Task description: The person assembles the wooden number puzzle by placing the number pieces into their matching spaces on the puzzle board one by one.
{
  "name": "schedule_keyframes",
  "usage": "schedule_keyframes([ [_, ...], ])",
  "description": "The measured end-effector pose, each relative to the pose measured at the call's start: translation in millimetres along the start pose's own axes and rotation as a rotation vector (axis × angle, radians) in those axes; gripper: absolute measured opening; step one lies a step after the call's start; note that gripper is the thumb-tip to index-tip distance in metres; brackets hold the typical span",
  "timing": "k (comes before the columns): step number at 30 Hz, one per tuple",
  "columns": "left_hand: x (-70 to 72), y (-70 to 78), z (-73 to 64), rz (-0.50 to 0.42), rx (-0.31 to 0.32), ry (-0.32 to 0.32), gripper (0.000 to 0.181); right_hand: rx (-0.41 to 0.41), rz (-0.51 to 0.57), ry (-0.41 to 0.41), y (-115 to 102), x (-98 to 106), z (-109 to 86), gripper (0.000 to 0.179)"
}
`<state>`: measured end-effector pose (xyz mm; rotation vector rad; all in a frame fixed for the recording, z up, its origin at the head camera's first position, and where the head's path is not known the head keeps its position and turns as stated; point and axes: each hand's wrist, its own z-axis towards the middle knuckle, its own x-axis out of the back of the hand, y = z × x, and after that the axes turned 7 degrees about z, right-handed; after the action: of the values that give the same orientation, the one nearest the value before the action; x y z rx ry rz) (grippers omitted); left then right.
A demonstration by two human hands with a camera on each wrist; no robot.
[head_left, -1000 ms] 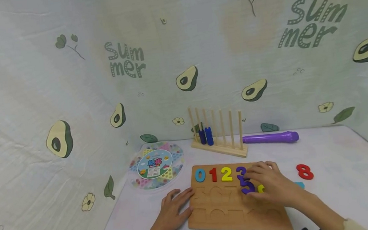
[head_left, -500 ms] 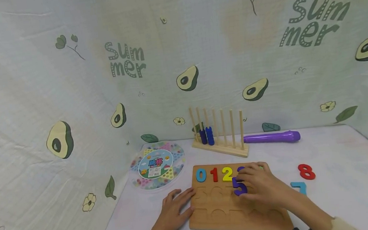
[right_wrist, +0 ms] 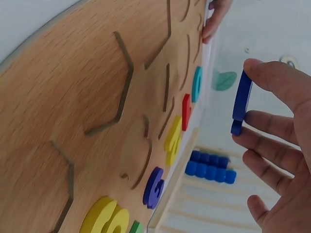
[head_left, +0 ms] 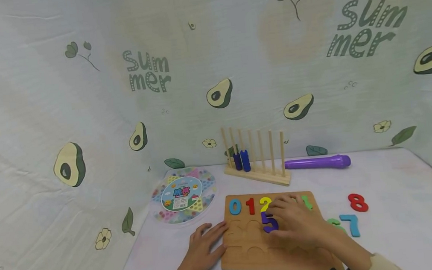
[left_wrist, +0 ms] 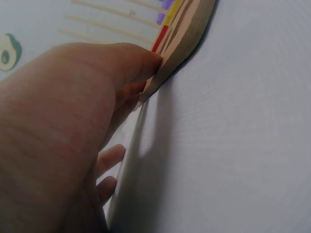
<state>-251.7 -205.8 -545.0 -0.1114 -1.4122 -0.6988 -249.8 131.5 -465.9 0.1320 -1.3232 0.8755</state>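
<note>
My right hand (head_left: 298, 222) pinches a purple number 5 (head_left: 269, 223) between thumb and fingertips, held over the middle of a wooden number board (head_left: 249, 256). In the right wrist view the 5 (right_wrist: 242, 99) is seen edge-on, lifted clear of the board. Along the board's top row sit a blue 0 (head_left: 235, 206), a red 1 (head_left: 250, 206), a yellow 2 (head_left: 265, 202) and a green 4 (head_left: 306, 202). A purple 3 (right_wrist: 154, 188) is covered by the hand in the head view. My left hand (head_left: 201, 252) lies at the board's left edge, thumb and index fingertips touching it.
Right of the board lie a green number (head_left: 335, 223), partly hidden, a light-blue 7 (head_left: 351, 225) and a red 8 (head_left: 358, 202). A yellow number (right_wrist: 104, 216) rests on the board. Behind stand a peg rack (head_left: 258, 175), a purple toy microphone (head_left: 318, 163) and a round game box (head_left: 182, 193).
My right hand has moved left across the board with the purple 5, uncovering the green 4, the light-blue 7 and part of a green number. The left hand stays put.
</note>
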Motion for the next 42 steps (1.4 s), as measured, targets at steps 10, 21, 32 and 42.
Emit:
schedule_keyframes([
  [10, 0.0, 0.6, 0.6, 0.016, 0.014, -0.008, 0.05, 0.068, -0.029, 0.024, -7, -14, 13.7, 0.043],
  [21, 1.1, -1.5, 2.0, 0.003, 0.016, -0.012, 0.051, 0.074, 0.006, 0.018, -18, -23, 28.2, 0.042],
  [32, 5.8, -1.4, 4.4, 0.005, 0.023, -0.021, 0.052, 0.039, 0.033, -0.018, -25, -32, 44.2, 0.044],
  [42, 0.4, -0.7, 3.3, -0.006, 0.034, -0.032, 0.051, 0.008, 0.107, -0.042, -23, -43, 48.2, 0.047],
])
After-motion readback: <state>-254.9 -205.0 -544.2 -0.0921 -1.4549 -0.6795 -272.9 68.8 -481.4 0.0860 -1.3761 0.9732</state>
